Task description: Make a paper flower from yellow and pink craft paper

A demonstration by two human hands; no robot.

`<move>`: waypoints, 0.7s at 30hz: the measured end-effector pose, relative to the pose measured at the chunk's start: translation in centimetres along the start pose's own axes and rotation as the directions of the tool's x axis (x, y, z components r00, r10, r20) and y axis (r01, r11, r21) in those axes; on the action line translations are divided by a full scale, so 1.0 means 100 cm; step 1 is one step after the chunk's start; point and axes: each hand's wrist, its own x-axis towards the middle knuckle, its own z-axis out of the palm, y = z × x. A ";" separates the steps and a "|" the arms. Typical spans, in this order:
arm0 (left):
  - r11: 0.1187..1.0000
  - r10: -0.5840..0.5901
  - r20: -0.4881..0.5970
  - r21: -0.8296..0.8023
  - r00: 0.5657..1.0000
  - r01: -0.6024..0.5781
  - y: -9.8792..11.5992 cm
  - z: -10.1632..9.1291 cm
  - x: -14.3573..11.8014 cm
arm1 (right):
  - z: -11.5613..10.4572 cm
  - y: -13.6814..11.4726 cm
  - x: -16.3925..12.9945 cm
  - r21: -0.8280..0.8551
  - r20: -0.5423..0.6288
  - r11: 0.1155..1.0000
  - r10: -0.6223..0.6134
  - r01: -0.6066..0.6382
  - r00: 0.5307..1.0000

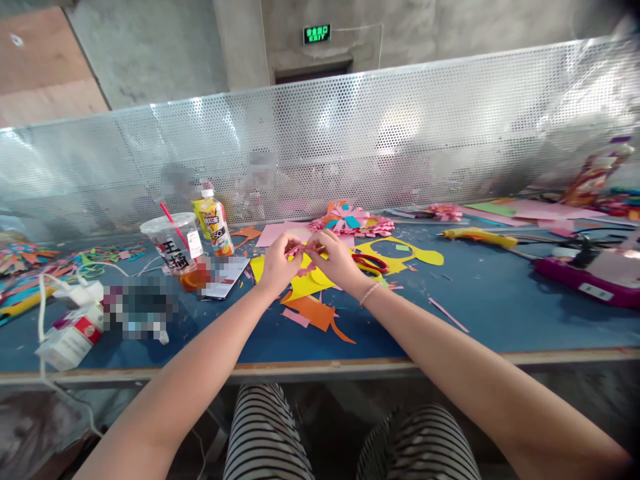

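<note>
My left hand (281, 261) and my right hand (334, 257) meet above the middle of the table. Both have their fingers pinched on a small pink paper strip (305, 269), part of which hangs below the fingertips. Beneath them lie yellow paper sheets (306, 287) and orange paper scraps (313, 312), with a small pink slip (296, 318) on top. Just right of my right hand are scissors (373, 265) with red and yellow handles, partly hidden. Behind the hands sits a pink paper flower (347, 217) with orange and blue pieces.
To the left stand a plastic cup (173, 243) with a red straw and a juice bottle (219, 223). A white box (73, 337) and cables lie farther left. On the right are a yellow glue gun (480, 237) and a purple power strip (583, 281). A perforated metal panel (310, 147) closes the back.
</note>
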 end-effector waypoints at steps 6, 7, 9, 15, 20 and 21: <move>0.993 0.078 -0.019 0.085 0.997 -0.076 0.002 0.000 0.000 | -0.002 0.000 0.000 -0.023 -0.024 0.999 -0.038 0.037 0.999; 0.992 0.084 -0.017 0.091 0.996 -0.083 0.002 0.000 0.000 | -0.002 0.000 0.000 -0.023 -0.027 0.999 -0.042 0.042 0.999; 0.991 0.090 -0.015 0.100 0.996 -0.088 0.003 0.000 0.000 | -0.002 0.000 0.000 -0.019 -0.033 0.999 -0.044 0.043 0.998; 0.996 0.049 0.000 0.074 0.999 -0.049 0.009 -0.001 -0.001 | -0.002 0.001 0.000 -0.024 -0.004 0.998 -0.060 0.060 0.998; 0.997 -0.014 0.011 0.080 1.000 0.013 0.012 -0.002 -0.002 | -0.005 0.000 -0.001 -0.051 0.080 0.996 -0.062 0.066 0.995; 0.996 -0.017 0.013 0.085 1.000 0.016 0.012 -0.002 -0.002 | -0.005 0.000 -0.001 -0.053 0.088 0.996 -0.063 0.068 0.994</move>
